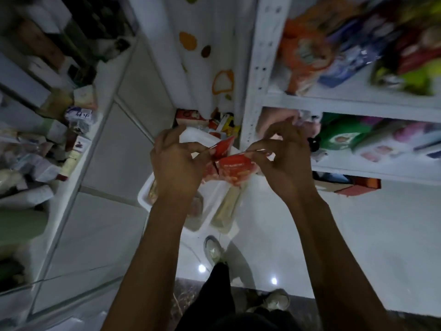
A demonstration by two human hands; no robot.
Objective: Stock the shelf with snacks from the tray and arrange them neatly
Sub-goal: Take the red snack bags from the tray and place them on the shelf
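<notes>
Left grip [176,163] and right grip [284,161] each pinch red snack packets [235,167] above the white tray [143,194].

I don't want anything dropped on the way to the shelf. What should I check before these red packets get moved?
1. Left hand grips the red snack packets: ok.
2. Right hand pinches their top edge: ok.
3. Packets lifted above the white tray: ok.
4. Packets squared into one stack: not ok, they splay at different angles.
5. Free slot on the white shelf: cannot tell, blurred.
</notes>
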